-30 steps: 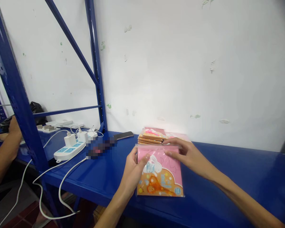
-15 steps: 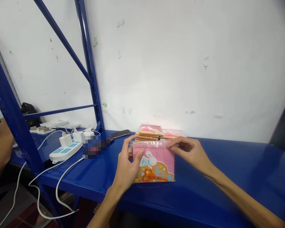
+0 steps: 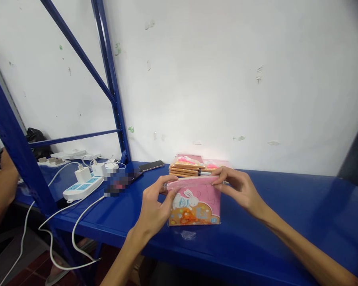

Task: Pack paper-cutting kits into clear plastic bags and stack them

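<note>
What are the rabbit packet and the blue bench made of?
The packet seems to be printed paper or card in a clear plastic sleeve, judging by the shiny, crinkled film along its top edge; the contents are hard to confirm. The bench top looks like glossy blue-painted sheet metal, probably steel, with a smooth surface and a folded front edge, though paint hides the metal.

A pink-and-orange rabbit-print packet (image 3: 193, 204) — in a clear plastic sleeve.

Left hand (image 3: 153, 208) and right hand (image 3: 238, 187) facing each other, fingers (image 3: 225, 183) curled, seemingly pinching.
</note>
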